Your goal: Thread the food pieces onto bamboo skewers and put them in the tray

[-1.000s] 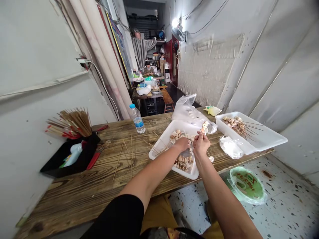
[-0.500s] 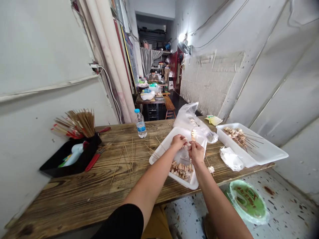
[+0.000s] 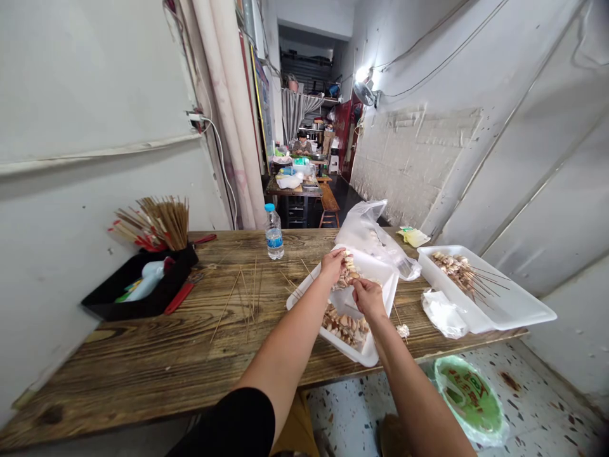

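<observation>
Over far half of tray (image 3: 389,289): left hand (image 3: 333,263) pinches far end of skewered food (image 3: 347,265), fingers nearly closed, probably steadying it; right hand (image 3: 368,296), fingers closed, seemingly grips hidden near end. Tray likely catches drops.

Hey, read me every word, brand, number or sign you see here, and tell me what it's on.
Nothing reads clearly enough to quote.
Water bottle: pale print on a blue label, too small.
Green bin: red markings, too blurred.
Yellow packet: green marking, too small.
Wall board: too oblique to tell whether it bears writing.
</observation>
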A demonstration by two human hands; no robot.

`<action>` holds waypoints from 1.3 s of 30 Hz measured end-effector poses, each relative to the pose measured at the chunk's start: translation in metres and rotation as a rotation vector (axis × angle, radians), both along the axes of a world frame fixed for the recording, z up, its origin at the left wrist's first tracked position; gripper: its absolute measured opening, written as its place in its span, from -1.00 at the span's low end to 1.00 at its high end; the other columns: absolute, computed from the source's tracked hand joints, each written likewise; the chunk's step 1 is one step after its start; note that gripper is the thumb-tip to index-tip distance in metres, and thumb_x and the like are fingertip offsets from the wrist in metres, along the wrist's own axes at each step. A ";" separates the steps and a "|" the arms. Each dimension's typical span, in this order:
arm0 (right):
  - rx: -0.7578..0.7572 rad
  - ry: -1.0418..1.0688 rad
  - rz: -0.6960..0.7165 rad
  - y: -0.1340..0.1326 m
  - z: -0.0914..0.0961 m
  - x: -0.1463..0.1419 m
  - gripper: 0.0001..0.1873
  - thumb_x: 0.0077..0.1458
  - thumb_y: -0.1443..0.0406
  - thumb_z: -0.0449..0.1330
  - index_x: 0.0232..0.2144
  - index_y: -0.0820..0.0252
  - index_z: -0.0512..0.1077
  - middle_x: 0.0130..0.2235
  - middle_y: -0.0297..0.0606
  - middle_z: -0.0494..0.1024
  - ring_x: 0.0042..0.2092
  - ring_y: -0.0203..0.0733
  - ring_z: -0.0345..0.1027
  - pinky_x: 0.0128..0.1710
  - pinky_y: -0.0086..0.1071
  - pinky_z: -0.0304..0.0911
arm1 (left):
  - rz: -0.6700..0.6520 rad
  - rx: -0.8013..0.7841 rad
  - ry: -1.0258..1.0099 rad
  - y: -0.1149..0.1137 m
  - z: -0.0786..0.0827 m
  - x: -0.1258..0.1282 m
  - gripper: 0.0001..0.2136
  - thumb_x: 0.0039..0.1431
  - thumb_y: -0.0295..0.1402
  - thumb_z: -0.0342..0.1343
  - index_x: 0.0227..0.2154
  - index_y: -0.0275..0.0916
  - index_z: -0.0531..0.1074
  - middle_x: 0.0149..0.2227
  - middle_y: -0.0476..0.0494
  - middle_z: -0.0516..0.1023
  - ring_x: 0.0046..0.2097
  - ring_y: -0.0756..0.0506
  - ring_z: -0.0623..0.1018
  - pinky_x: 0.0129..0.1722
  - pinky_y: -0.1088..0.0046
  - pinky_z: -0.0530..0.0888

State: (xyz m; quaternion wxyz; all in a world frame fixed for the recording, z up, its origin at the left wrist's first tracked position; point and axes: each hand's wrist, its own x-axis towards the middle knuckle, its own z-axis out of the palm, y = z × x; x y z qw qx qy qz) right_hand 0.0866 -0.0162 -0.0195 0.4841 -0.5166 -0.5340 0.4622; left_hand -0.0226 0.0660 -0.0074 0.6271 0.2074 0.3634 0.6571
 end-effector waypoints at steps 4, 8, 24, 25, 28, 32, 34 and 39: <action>-0.009 -0.040 0.010 -0.001 -0.001 0.000 -0.62 -0.07 0.14 0.09 -0.36 0.31 0.54 -0.77 -0.50 0.24 -0.77 -0.40 -0.08 -0.77 -0.48 -0.19 | -0.023 0.013 -0.030 0.000 0.001 -0.002 -0.86 0.24 -0.55 0.00 -0.20 -0.35 0.42 -0.43 -0.13 0.56 -0.40 0.03 0.53 -0.34 0.54 0.41; -0.003 -0.061 0.012 -0.001 -0.002 0.000 -0.63 -0.06 0.13 0.08 -0.40 0.30 0.54 -0.77 -0.49 0.24 -0.77 -0.39 -0.07 -0.75 -0.48 -0.17 | -0.039 0.016 -0.088 0.000 0.000 -0.007 -0.90 0.23 -0.53 0.05 -0.21 -0.34 0.41 -0.40 -0.15 0.55 -0.37 0.02 0.55 -0.31 0.54 0.42; 0.024 -0.053 0.015 0.001 -0.006 0.001 -0.60 -0.06 0.11 0.11 -0.36 0.31 0.56 -0.77 -0.46 0.24 -0.73 -0.37 -0.02 -0.72 -0.48 -0.10 | -0.164 -0.018 -0.261 -0.002 0.005 -0.014 -0.86 0.24 -0.52 0.04 -0.44 -0.33 0.41 -0.39 -0.14 0.54 -0.35 0.03 0.53 -0.15 0.46 0.47; 0.026 -0.050 0.018 0.001 -0.006 0.001 -0.59 -0.06 0.11 0.11 -0.37 0.32 0.56 -0.77 -0.46 0.24 -0.73 -0.37 -0.03 -0.72 -0.48 -0.11 | -0.153 -0.017 -0.269 -0.002 0.005 -0.014 -0.86 0.24 -0.52 0.04 -0.44 -0.32 0.40 -0.38 -0.14 0.54 -0.34 0.02 0.54 -0.14 0.45 0.47; 0.037 -0.042 0.018 0.002 -0.006 0.001 -0.60 -0.07 0.11 0.11 -0.38 0.31 0.56 -0.77 -0.46 0.23 -0.73 -0.38 -0.03 -0.73 -0.49 -0.12 | -0.128 -0.033 -0.272 -0.002 0.005 -0.015 -0.86 0.23 -0.51 0.06 -0.46 -0.31 0.39 -0.38 -0.14 0.54 -0.31 0.00 0.55 -0.13 0.43 0.48; 0.040 -0.028 0.013 0.001 -0.005 0.000 -0.62 -0.06 0.12 0.12 -0.38 0.31 0.56 -0.76 -0.46 0.24 -0.73 -0.38 -0.03 -0.73 -0.48 -0.12 | -0.134 -0.034 -0.270 -0.002 0.005 -0.015 -0.85 0.21 -0.51 0.08 -0.48 -0.32 0.39 -0.38 -0.15 0.53 -0.30 0.00 0.55 -0.09 0.41 0.48; 0.033 -0.029 0.013 0.000 -0.004 -0.001 -0.62 -0.06 0.12 0.12 -0.38 0.31 0.56 -0.76 -0.46 0.23 -0.73 -0.38 -0.04 -0.73 -0.48 -0.13 | -0.138 -0.042 -0.281 -0.002 0.005 -0.016 -0.85 0.22 -0.51 0.08 -0.48 -0.32 0.39 -0.40 -0.14 0.53 -0.31 0.00 0.55 -0.08 0.38 0.49; 0.024 -0.038 0.018 -0.002 -0.001 -0.001 -0.62 -0.06 0.11 0.11 -0.38 0.30 0.55 -0.77 -0.48 0.21 -0.73 -0.39 -0.07 -0.72 -0.48 -0.15 | -0.127 -0.038 -0.310 -0.004 0.007 -0.015 -0.85 0.22 -0.53 0.06 -0.47 -0.31 0.38 -0.41 -0.13 0.52 -0.31 -0.01 0.55 -0.06 0.32 0.50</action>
